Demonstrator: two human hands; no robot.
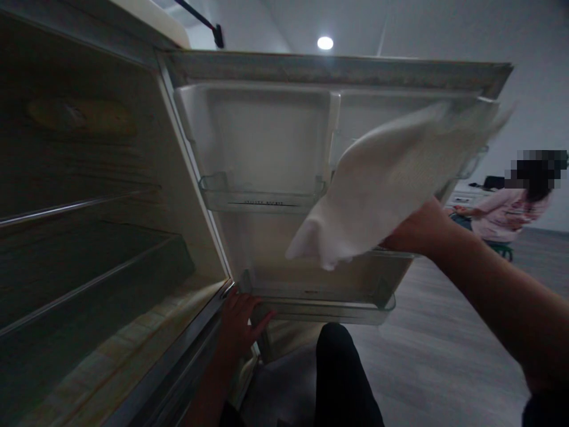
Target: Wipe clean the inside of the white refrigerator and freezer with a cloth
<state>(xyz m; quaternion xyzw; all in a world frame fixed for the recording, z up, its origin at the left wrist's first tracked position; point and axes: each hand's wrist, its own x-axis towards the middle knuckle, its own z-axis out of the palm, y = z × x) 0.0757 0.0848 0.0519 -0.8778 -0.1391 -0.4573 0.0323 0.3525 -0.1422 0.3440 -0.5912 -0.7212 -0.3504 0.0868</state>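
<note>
An open fridge door (267, 136) faces me, its inner side fitted with clear plastic racks. My right hand (418, 231) is closed on a white cloth (391, 178), which is spread against the right part of the door, above the lower door rack (329, 296). My left hand (237, 323) rests with fingers spread on the bottom front edge of the fridge body, near the door's hinge corner. The upper door rack (260, 198) holds nothing that I can see.
The fridge interior (89, 237) at left shows bare shelves in dim light. My dark-trousered knee (340, 367) is below the door. Another person in a pink top (511, 213) sits at the far right. Grey wood floor (435, 344) stretches to the right.
</note>
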